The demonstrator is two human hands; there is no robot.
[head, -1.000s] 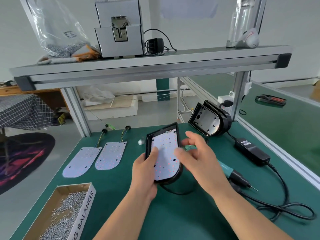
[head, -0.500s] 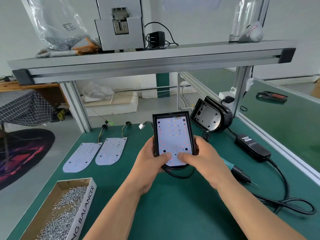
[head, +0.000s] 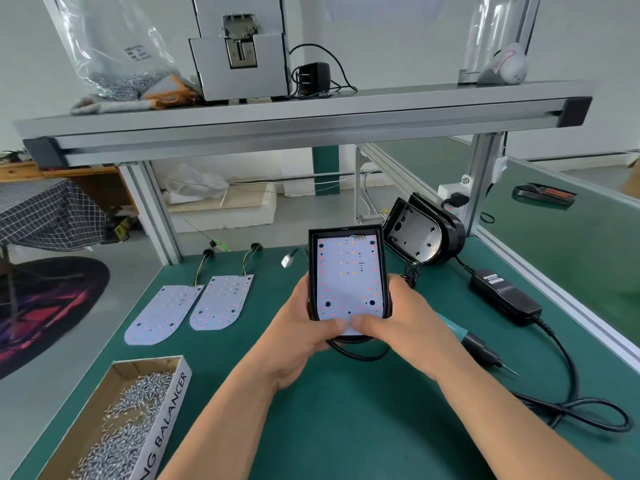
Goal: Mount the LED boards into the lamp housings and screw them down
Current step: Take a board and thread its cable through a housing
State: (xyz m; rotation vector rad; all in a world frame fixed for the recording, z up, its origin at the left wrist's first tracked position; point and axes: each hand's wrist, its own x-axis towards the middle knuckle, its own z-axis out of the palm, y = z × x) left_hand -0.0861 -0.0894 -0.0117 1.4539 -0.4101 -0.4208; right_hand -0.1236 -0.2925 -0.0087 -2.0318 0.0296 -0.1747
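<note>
Black lamp housing [head: 311, 271] gripped by left hand [head: 304, 327] and right hand [head: 405, 320]; thumbs press LED board [head: 346, 282] inside.

Side by side, left hand [head: 300, 332] and right hand [head: 403, 323], fingers curled, thumbs inward, nearly touching.

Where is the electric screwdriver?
In the head view the electric screwdriver lies on the green mat, right of centre, partly hidden behind the right hand gripping the lamp housing, with the black power adapter just beyond it.
</note>
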